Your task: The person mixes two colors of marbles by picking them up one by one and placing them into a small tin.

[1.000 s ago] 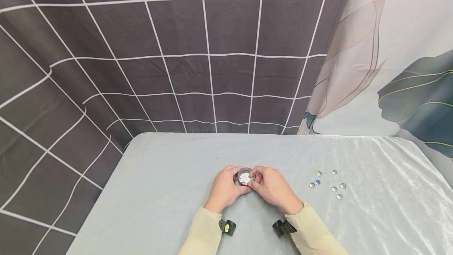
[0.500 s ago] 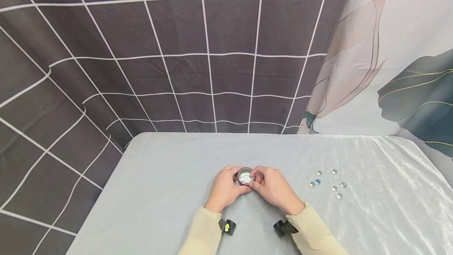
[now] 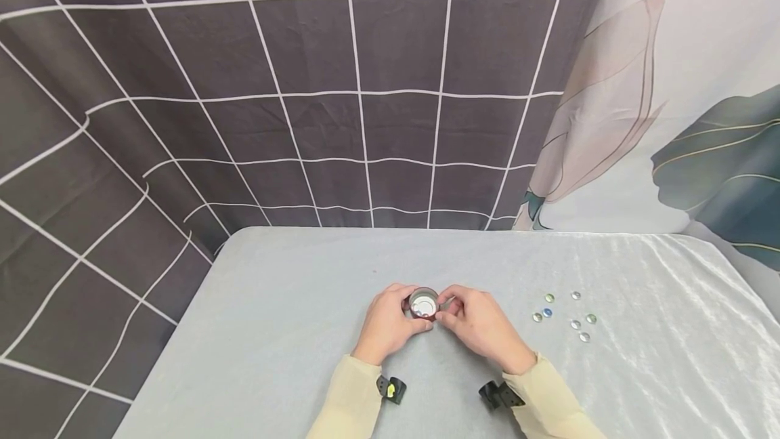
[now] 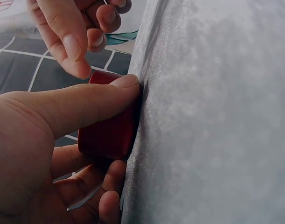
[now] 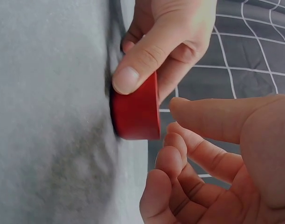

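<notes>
A small round tin, red outside and silvery inside (image 3: 423,305), stands on the table with its open side up. My left hand (image 3: 385,322) grips its side; in the left wrist view the thumb lies along the red wall (image 4: 107,137). A few small coloured specks show at the bottom of the tin, too small to make out. Just right of the rim is my right hand (image 3: 481,324), its fingers loosely curved. In the right wrist view its thumb and fingertips (image 5: 169,161) are apart from the tin, with nothing seen between them.
Several flat glass beads lie to the right on the pale cloth-covered table (image 3: 292,330): a blue bead (image 3: 547,313), a green bead (image 3: 591,318), a clear bead (image 3: 575,295) and others. A dark gridded curtain (image 3: 402,127) hangs behind the table.
My right hand has drawn back from inside the tin's rim, slightly to the right, leaving more of the inside visible. The left hand stays on the tin. The beads have not moved.
</notes>
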Motion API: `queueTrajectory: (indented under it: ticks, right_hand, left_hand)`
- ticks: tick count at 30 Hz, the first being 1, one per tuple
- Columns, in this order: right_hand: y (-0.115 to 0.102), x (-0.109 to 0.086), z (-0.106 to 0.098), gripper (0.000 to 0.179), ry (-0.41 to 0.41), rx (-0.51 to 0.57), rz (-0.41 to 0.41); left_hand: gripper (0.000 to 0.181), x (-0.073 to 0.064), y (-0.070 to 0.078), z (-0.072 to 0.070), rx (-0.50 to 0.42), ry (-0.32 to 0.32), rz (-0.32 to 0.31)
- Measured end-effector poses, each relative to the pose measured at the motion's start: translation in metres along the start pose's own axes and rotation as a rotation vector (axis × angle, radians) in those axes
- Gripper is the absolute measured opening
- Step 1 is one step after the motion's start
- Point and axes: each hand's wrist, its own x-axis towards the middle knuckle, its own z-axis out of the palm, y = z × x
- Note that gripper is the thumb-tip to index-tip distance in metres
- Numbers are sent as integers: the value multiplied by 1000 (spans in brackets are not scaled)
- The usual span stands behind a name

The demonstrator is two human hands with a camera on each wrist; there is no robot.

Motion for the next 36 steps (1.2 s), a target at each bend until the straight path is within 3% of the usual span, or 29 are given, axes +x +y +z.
queueTrajectory:
  ticks: [36]
  right_hand:
    - [23,-25,-36,12,85,-31,1]
  left_hand:
    - [52,-1,2,-1,3,-12,-30]
